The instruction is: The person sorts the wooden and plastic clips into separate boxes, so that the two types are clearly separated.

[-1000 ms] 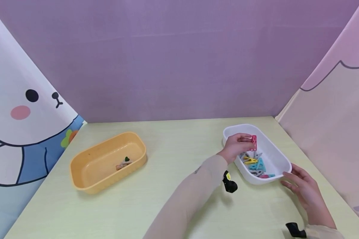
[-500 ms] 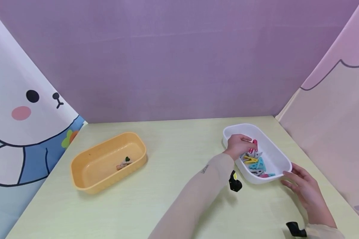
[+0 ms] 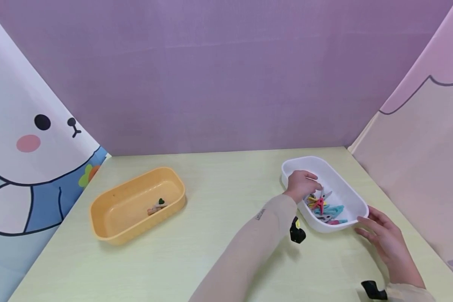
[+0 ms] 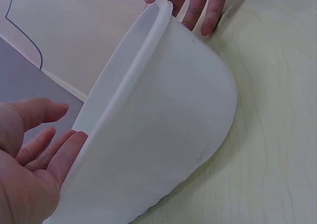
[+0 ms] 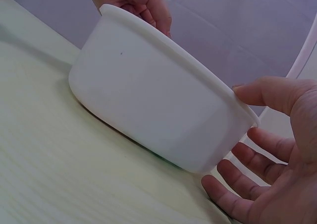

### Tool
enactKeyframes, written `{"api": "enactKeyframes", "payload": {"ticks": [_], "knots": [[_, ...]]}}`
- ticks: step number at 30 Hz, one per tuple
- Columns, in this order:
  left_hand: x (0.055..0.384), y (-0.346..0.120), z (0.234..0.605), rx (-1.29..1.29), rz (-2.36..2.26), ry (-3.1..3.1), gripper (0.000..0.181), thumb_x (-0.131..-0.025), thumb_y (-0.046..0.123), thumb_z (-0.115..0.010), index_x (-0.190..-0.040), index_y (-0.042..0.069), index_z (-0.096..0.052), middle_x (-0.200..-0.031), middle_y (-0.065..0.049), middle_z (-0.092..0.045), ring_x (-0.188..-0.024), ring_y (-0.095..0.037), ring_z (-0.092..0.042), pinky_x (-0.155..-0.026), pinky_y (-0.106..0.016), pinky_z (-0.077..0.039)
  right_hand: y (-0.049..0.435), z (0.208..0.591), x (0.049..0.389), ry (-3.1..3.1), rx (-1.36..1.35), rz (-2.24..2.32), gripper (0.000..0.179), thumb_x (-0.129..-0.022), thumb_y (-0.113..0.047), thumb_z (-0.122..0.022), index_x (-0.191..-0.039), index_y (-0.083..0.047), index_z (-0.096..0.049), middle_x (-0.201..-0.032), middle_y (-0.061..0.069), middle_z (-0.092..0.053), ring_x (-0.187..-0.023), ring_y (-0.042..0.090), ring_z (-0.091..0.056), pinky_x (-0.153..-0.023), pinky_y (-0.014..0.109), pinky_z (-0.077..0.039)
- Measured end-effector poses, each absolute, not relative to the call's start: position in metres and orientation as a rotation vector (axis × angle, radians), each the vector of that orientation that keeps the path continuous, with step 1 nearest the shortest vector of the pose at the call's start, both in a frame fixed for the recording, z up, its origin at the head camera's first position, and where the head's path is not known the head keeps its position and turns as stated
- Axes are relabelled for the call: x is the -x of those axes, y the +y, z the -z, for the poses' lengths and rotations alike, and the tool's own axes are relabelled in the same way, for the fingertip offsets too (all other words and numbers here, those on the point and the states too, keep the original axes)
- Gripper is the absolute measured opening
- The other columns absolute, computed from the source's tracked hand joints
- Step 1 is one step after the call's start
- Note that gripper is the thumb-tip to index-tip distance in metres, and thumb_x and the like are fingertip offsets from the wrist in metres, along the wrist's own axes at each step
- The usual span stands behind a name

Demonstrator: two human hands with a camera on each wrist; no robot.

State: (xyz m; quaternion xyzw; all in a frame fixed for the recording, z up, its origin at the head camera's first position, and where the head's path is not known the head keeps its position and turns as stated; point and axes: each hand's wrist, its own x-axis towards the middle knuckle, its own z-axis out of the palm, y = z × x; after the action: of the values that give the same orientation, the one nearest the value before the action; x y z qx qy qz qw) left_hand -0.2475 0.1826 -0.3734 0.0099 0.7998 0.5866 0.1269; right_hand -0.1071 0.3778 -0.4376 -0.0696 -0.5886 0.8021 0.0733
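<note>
My left hand (image 3: 301,184) reaches over the left side of a white plastic basin (image 3: 347,193), fingertips inside just above the clothespins. In the left wrist view its thumb stands apart from the fingers, and the basin rim hides part of the fingertips. A red clothespin (image 3: 319,204) lies on top of the pile, near a teal clothespin (image 3: 335,210) and several grey, yellow and pink ones. At the basin's near right corner my right hand (image 3: 386,237) holds the rim; the right wrist view has its thumb (image 5: 262,92) on the rim and fingers along the outer wall.
A yellow-orange basin (image 3: 121,216) stands on the left of the pale table (image 3: 226,188), with a few small wooden clips (image 3: 156,208) in it, one bearing a dark green heart. A purple backdrop (image 3: 226,84) rises behind the table, and printed cloths hang at both sides.
The left hand has lowered into the white basin and let go of the red clothespin, which now lies on the pile. The teal clothespins have shifted slightly right. The right hand stays put.
</note>
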Motion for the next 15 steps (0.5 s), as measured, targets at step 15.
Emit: {"api": "enactKeyframes", "payload": {"ticks": [15], "knots": [[0.247, 0.173, 0.384, -0.179, -2.117, 1.925, 0.023, -0.079, -0.008, -0.078, -0.101, -0.002, -0.073, -0.085, -0.004, -0.073, -0.079, -0.018, -0.072, -0.069, -0.024, -0.060, 0.378, 0.438, 0.107, -1.762, 0.196, -2.416, 0.040, -0.097, 0.009, -0.054, -0.109, -0.025, -0.069, -0.103, -0.007, -0.065, -0.089, 0.009, -0.067, -0.072, 0.027, -0.061]]}}
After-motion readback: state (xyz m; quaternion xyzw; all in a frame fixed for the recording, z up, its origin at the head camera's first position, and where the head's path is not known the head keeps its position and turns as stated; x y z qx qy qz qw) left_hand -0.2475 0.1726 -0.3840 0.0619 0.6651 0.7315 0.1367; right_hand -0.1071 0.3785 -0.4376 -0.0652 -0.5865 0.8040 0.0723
